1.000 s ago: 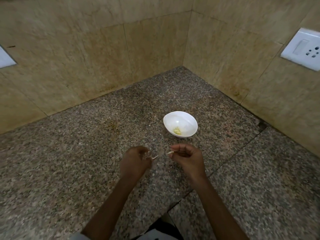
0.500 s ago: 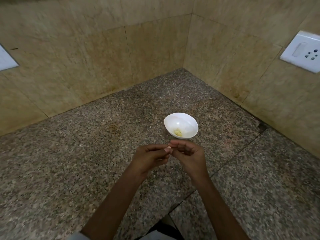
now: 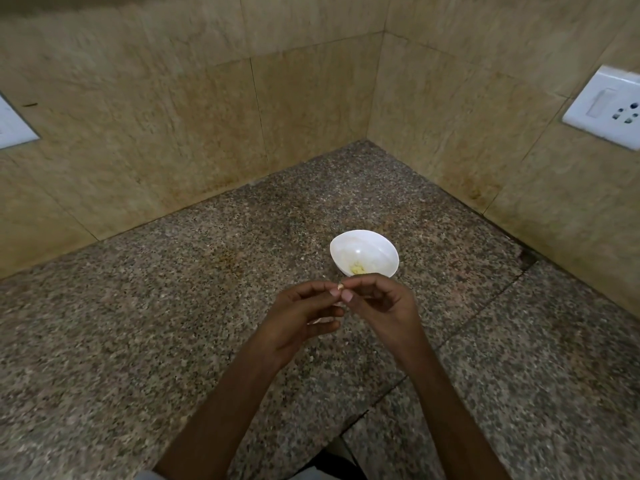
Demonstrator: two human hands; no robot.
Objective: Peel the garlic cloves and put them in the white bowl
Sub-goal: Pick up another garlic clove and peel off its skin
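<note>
Head camera shows two hands meeting above a speckled brown granite counter (image 3: 138, 341). Left hand (image 3: 301, 317) and right hand (image 3: 384, 303), fingers curled, both pinch a small pale garlic clove (image 3: 341, 286) between their fingertips. At 1 o'clock, just beyond them, sits a round white bowl (image 3: 346, 244) holding yellowish peeled bits (image 3: 358, 269).

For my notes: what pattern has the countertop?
The countertop is speckled grey-brown granite; head view.
</note>
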